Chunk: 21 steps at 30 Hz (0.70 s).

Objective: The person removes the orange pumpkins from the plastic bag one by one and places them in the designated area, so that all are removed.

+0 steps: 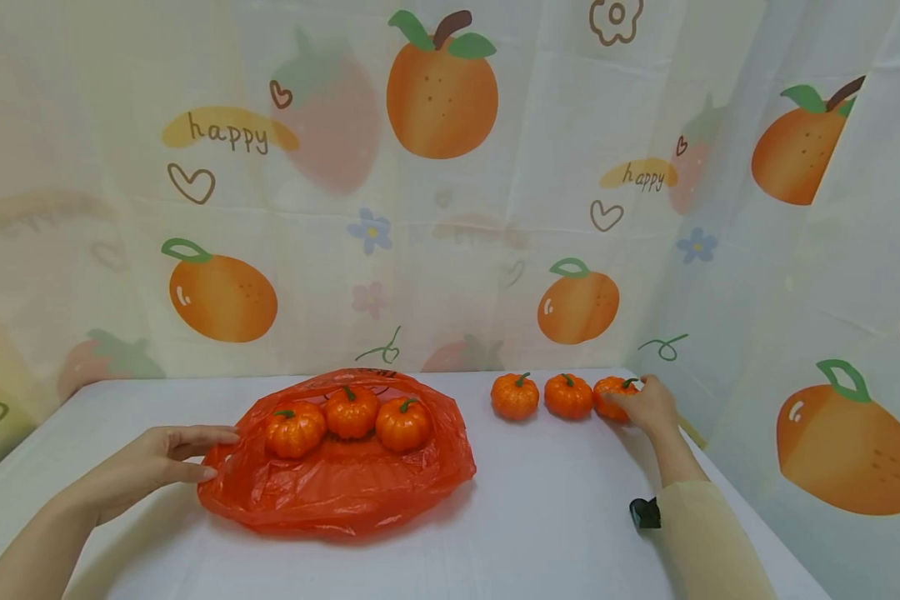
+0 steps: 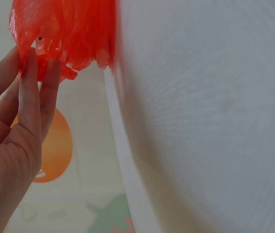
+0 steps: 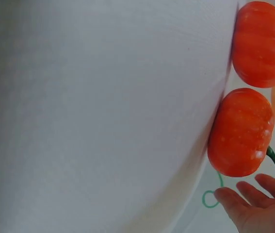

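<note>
A red plastic bag [image 1: 345, 492] lies spread with its mouth wide, holding three small orange pumpkins, among them a left one [image 1: 295, 430], a middle one [image 1: 351, 412] and a right one [image 1: 403, 425]. My left hand [image 1: 157, 462] pinches the bag's left rim; in the left wrist view the red film [image 2: 25, 29] runs between its fingers. Over at the right, my right hand [image 1: 654, 406] is beside the rightmost pumpkin [image 1: 613, 398] of a row. In the right wrist view its fingers are extended, a small gap short of the nearest pumpkin [image 3: 241, 132].
Left of that pumpkin, two more pumpkins stand in the row, one [image 1: 515, 396] nearer the bag and one [image 1: 568, 396] in between. The white table [image 1: 525, 533] is backed by a fruit-printed curtain [image 1: 450, 233]. A dark strap piece [image 1: 645, 513] shows by the right sleeve.
</note>
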{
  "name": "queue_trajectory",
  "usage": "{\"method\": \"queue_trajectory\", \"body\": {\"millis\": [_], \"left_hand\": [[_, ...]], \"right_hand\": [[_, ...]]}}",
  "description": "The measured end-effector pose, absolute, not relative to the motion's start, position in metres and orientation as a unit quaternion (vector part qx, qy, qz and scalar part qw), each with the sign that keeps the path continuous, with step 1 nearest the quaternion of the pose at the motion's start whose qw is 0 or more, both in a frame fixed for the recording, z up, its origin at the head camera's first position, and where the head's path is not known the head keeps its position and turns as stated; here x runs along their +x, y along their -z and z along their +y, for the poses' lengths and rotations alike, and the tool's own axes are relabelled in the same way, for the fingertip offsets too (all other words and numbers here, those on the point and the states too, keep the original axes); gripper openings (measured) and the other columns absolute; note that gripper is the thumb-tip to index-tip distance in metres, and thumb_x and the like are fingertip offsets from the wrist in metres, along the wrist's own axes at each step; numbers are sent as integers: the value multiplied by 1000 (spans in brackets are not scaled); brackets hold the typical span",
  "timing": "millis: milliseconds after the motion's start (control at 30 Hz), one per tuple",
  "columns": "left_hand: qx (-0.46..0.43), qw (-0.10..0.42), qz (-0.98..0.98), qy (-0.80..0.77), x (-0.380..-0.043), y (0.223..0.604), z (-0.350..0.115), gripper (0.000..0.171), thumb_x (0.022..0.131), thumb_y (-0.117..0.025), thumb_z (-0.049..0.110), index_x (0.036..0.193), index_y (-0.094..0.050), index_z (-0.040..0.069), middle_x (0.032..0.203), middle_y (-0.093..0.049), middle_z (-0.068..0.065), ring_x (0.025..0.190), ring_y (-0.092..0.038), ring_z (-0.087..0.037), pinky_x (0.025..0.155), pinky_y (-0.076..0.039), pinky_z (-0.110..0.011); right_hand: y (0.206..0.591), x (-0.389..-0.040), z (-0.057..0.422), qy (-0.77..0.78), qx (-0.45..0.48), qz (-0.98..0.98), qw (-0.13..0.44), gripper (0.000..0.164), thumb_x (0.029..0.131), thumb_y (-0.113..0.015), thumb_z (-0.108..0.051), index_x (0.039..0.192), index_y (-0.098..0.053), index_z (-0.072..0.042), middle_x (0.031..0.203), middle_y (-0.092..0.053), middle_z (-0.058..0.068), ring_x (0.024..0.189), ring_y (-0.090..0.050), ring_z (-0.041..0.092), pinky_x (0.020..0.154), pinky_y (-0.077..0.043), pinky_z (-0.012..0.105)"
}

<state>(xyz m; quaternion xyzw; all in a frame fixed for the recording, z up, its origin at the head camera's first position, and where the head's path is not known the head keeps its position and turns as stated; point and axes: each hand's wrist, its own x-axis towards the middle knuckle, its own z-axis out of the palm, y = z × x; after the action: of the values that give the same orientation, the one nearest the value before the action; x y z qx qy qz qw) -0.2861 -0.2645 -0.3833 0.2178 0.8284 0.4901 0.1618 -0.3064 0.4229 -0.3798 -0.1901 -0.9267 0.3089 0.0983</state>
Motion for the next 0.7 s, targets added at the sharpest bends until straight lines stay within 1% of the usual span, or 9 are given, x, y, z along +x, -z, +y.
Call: {"method": "queue_trajectory", "body": {"millis": [67,300,700], "left_hand": [[219,162,828,-490,-286,383,-264,49,93,-64,16,139,-53,0,124,-59,35,110,-46,27,86,-48,-10],[222,164,825,-493,-285,382,-264,48,94,-63,15,139,-53,1,125,-59,34,111,-46,26,87,-48,-10],[222,159,829,-489,-283,381,-264,48,94,-63,16,139,-53,2,126,-59,33,111,-46,26,86,-47,-10]], "right_hand": [[379,-307,422,-308,-193,-925,113,88,91,-64,-42,144,-27,18,144,-36,42,130,-39,54,112,-37,60],[376,-306,417,-311,-199,-911,183,84,90,-67,-41,144,-34,14,143,-40,39,133,-38,52,113,-34,60],[369,-307,412,-332,-191,-892,239,74,90,-67,-34,145,-38,7,147,-41,33,136,-37,49,115,-32,60]]}}
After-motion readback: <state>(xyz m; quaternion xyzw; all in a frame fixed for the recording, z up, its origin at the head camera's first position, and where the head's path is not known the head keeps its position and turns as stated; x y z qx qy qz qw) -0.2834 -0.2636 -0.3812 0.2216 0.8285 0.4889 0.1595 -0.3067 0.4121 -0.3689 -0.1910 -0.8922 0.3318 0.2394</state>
